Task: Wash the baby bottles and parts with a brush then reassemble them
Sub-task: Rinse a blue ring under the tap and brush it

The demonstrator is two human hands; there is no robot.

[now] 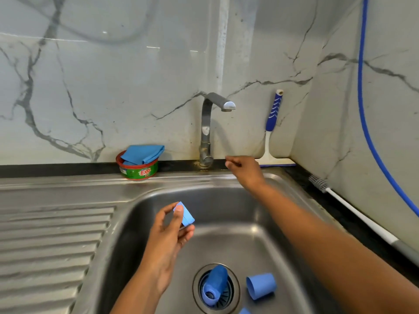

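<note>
Left grip [169, 232]: pinched a small light-blue plastic cap [186, 215] above the stainless steel sink [226, 211].
Right grip [244, 169]: fingers loosely bent, empty, just right of the chrome tap [205, 132].
Drain: carried a dark-blue bottle part [215, 282], with a light-blue plastic cup [260, 285] beside it.
Bench: held a white-handled bottle brush [318, 183] at the right.

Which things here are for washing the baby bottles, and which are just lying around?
For the job: held cap, bottle, loose cap, bottle brush, tap, soap tub.
Lying about: squeegee, blue hose, cloth.
</note>
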